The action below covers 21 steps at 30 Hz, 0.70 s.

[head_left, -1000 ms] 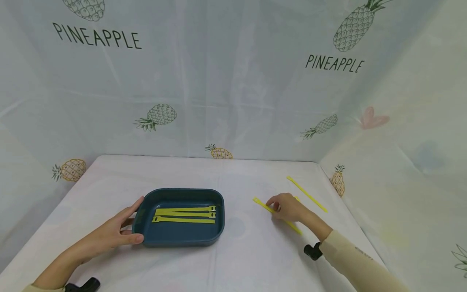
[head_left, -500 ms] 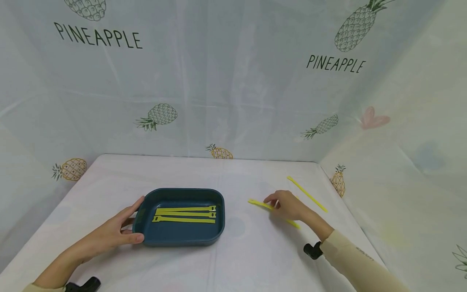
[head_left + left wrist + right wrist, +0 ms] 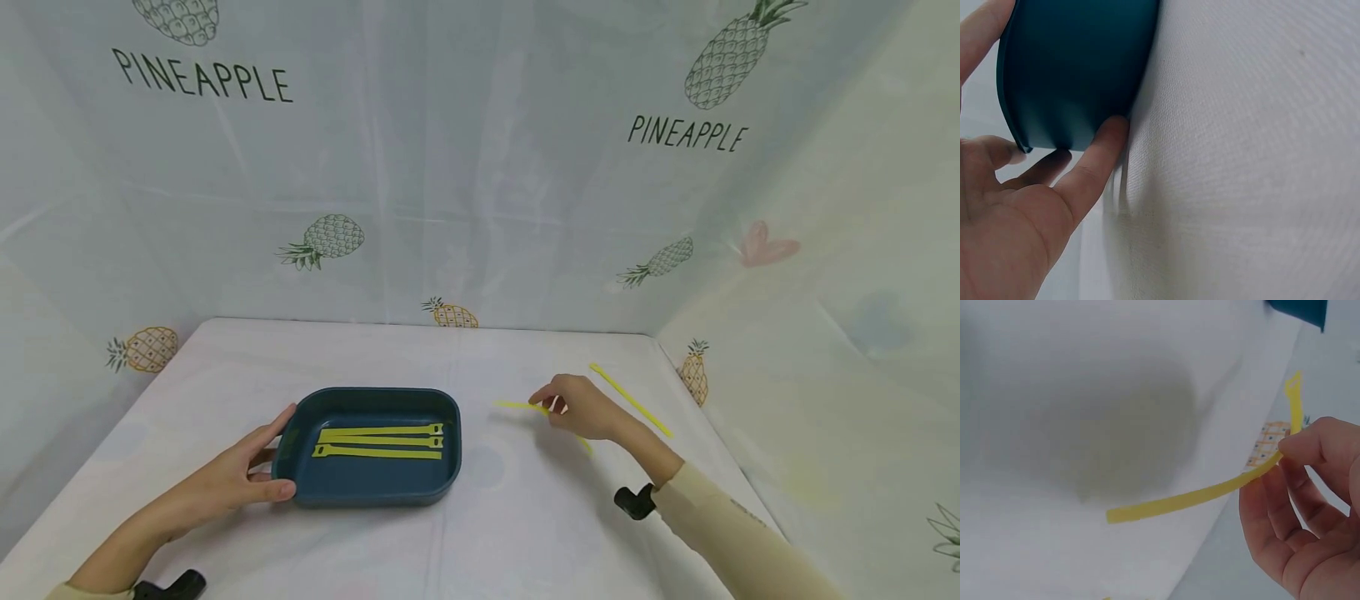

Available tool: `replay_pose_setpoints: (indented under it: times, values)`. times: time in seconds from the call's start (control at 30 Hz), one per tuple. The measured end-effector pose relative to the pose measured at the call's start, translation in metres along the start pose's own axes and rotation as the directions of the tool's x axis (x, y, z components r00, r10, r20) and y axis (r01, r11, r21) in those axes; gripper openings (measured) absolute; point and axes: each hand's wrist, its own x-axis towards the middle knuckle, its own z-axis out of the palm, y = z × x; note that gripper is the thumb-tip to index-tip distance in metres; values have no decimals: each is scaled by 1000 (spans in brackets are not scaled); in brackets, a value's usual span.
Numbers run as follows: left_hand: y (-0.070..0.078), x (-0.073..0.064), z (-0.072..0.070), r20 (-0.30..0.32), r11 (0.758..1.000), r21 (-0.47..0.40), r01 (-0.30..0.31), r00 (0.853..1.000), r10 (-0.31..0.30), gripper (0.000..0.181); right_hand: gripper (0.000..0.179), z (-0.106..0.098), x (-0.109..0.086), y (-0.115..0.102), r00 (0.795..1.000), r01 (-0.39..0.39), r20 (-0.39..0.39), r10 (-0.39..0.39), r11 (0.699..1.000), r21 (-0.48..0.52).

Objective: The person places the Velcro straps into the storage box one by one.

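Observation:
A dark teal tray with rounded corners sits left of centre on the table in the head view. Several yellow cable ties with slotted heads lie inside it, side by side. My left hand cups the tray's left end, thumb at the near corner and index finger at the far corner; the left wrist view has the thumb low against the tray wall. Between thumb and fingertips, my right hand pinches another yellow cable tie. It bends in a curve, its slotted head pointing towards the tray, above the cloth.
One more yellow cable tie lies slanted on the white cloth, beyond the right hand. Pineapple-printed curtains stand behind the table and along both sides. Each wrist carries a black camera mount.
My right hand has lifted the cable tie off the cloth and moved a little left and away from me, its ends now sagging. The left hand and tray stay put.

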Motion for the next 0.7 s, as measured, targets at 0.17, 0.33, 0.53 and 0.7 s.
replay_pose_setpoints:
  times: [0.17,0.33,0.53,0.7]
  values:
    - [0,0,0,1,1000,2,-2,1000,1,105,34,-8,12,-19,999,32,-9,-32,999,-4]
    - [0,0,0,1,1000,-5,-1,1000,1,105,34,-13,25,-41,998,61,-22,-61,998,8]
    - [0,0,0,-3,1000,4,4,1000,-4,105,36,-12,40,-68,995,95,-11,-94,994,49]
    - [0,-1,1,-3,1000,7,3,1000,-3,105,37,-10,54,-89,992,127,-14,-126,991,50]
